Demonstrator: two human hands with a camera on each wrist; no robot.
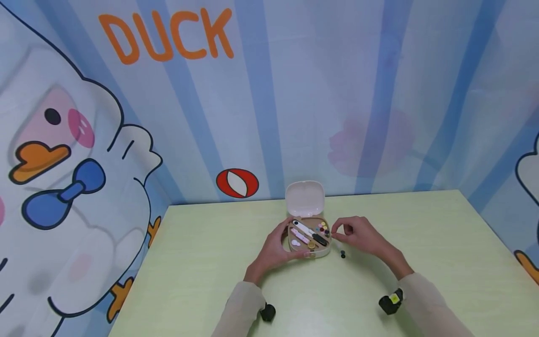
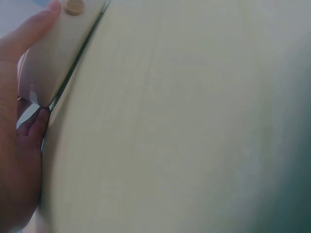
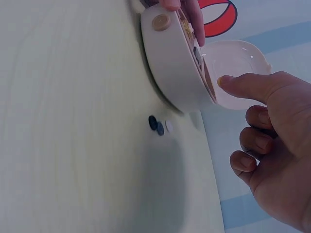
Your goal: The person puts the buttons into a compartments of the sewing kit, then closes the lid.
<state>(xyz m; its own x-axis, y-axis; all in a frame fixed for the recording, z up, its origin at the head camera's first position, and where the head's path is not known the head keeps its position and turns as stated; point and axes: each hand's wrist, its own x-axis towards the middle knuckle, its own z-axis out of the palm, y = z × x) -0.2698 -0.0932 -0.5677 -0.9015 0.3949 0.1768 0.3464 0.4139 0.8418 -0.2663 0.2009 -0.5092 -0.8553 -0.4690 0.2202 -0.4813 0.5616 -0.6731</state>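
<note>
Item: open sewing kit case (image 1: 309, 238) at table (image 1: 202, 262) centre, lid up. Left hand (image 1: 275, 248) gripped its side; right hand (image 1: 358, 234) hovered loosely curled, holding nothing. Risk: loose buttons (image 3: 156, 124) beside case could roll off if nudged

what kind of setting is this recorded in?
Likely a staged recording booth, not a real home: a cartoon duck backdrop lettered DUCK wraps a bare pale green table. On it, only a small open sewing kit case held by the left hand.
</note>
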